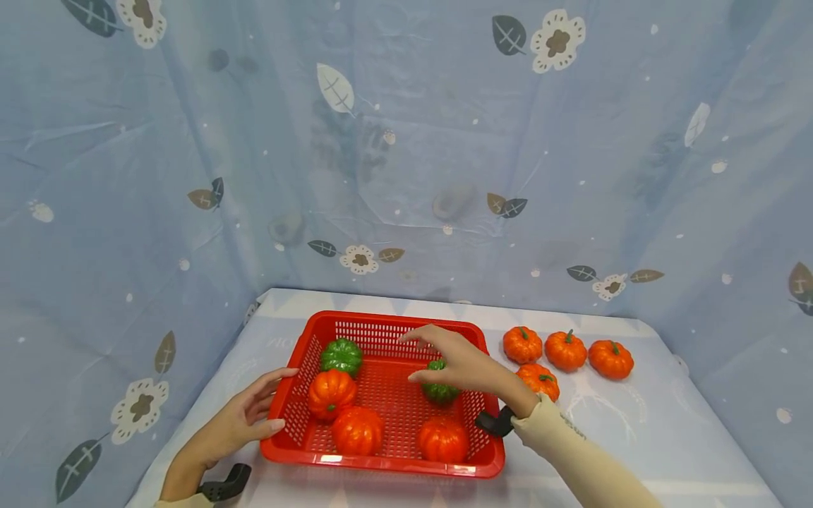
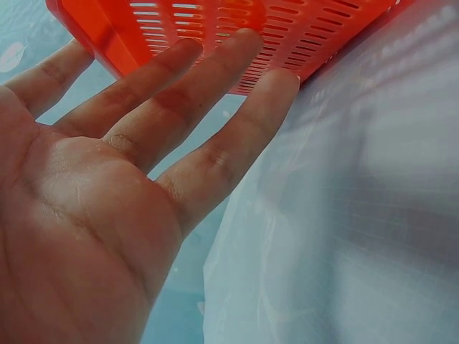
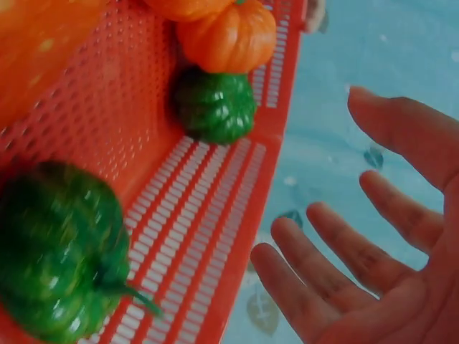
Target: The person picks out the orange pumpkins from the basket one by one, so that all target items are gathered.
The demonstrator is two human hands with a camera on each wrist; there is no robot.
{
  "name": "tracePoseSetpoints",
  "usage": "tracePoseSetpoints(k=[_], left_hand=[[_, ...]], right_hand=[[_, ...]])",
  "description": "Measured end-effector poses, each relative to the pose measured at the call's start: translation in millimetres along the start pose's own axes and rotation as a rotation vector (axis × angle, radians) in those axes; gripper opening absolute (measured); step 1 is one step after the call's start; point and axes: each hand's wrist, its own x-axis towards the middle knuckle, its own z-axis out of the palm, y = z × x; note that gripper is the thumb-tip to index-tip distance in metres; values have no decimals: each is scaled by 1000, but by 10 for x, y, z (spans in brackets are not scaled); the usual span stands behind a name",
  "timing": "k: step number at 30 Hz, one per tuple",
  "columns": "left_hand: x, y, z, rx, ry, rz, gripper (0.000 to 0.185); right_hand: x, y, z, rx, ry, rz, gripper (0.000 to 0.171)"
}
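Note:
A red plastic basket point(image 1: 381, 459) with slotted walls holds two green pumpkins and three orange ones. My left hand point(image 1: 238, 420) is at the basket's left side, fingers spread and fingertips right at its wall, as the left wrist view also shows. Above the right half of the basket hovers my right hand point(image 1: 460, 360), its fingers relaxed and holding nothing. It partly covers a green pumpkin point(image 1: 440, 392). The other green pumpkin point(image 1: 341, 356) sits at the back left, with an orange pumpkin point(image 1: 332, 394) in front of it. Two more, an orange pumpkin point(image 1: 358, 430) and another orange pumpkin point(image 1: 443, 439), lie along the front.
Several orange pumpkins point(image 1: 566, 351) stand on the table right of the basket, one partly behind my right forearm. A pale patterned cloth point(image 1: 686, 444) covers the table. Blue printed curtains point(image 1: 406, 155) hang behind and at both sides.

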Motion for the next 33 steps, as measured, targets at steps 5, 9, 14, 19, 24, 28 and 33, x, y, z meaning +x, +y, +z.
tracePoseSetpoints(k=[5,9,14,19,24,28,33], left_hand=[[-3,11,-4,11,-13,30,69],[2,11,-9,10,-12,32,69],[3,4,-8,6,-6,25,69],[0,-3,-2,0,2,10,69],[-15,-3,8,7,9,3,70],[-22,-2,16,-2,19,-10,70],[-18,-2,22,-2,26,-15,70]], right_hand=[[223,-89,136,-53,-88,-86,59],[376,-166,240,-62,-128,-152,56],[509,-228,401,-99,-176,-195,56],[628,-235,554,-120,-202,-249,57],[744,-230,681,-137,-260,-276,60],[795,-267,744,-167,-328,-284,62],[821,-301,789,-153,-388,-263,54]])
